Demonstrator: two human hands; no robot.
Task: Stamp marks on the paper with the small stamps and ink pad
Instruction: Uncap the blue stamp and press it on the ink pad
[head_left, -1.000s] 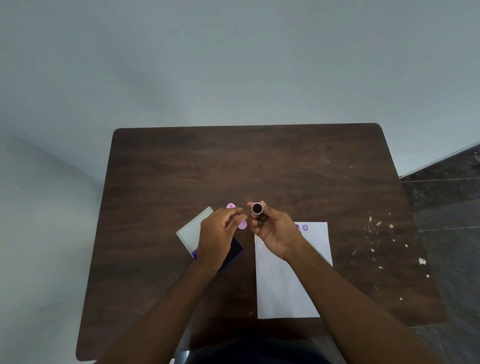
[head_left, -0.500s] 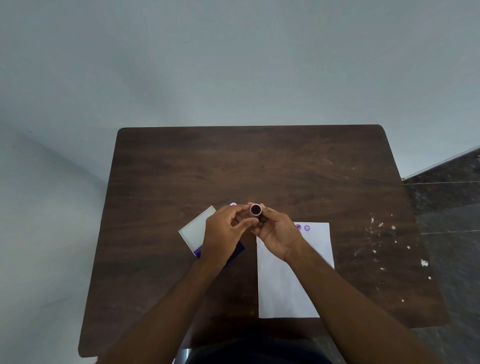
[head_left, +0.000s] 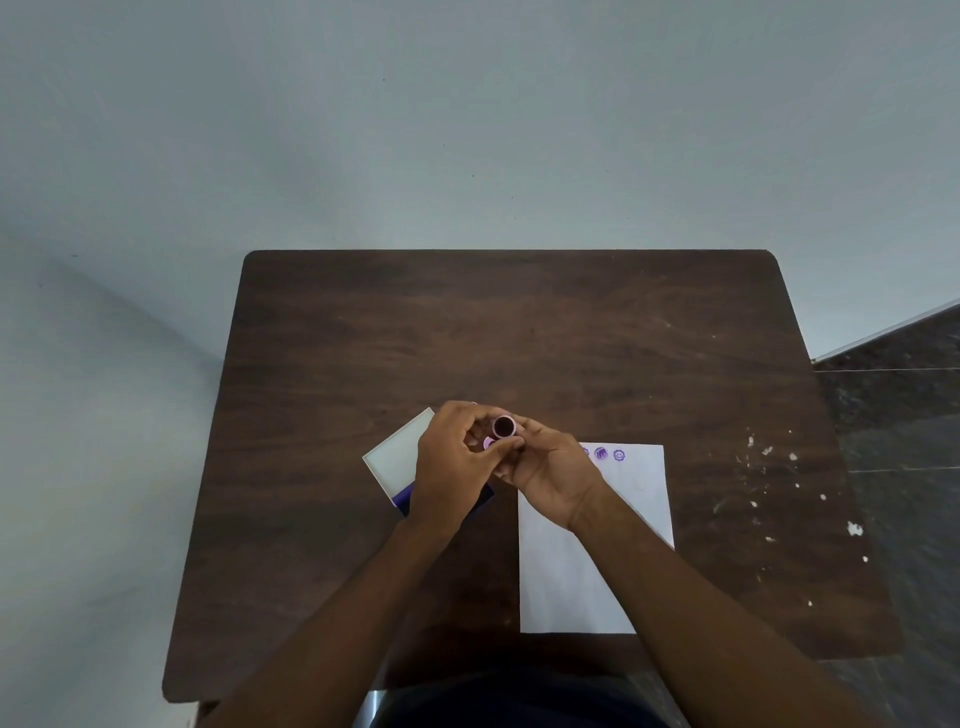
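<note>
The fingers of the right hand (head_left: 545, 467) pinch a small round stamp (head_left: 504, 426), its dark face inside a pink rim turned up toward the camera. The left hand (head_left: 454, 462) meets it from the other side, fingertips curled in against the same stamp; whether they grip it or only touch it cannot be told, since the fingers overlap there. A speck of pink (head_left: 489, 443) shows in the gap just below the stamp, too small to identify.

Under the left hand lies the ink pad (head_left: 400, 499), mostly covered: only a strip of purple-blue shows beside the wrist, with its pale open lid (head_left: 397, 452) sticking out beyond the knuckles. Beneath the right wrist and forearm lies the white paper (head_left: 571, 582). Its top edge, just past the right hand, carries purple stamp marks (head_left: 610, 454), one partly hidden by the hand. Everything rests on a dark wooden table (head_left: 519, 338) flecked with white spots (head_left: 779, 478) well off to the right.
</note>
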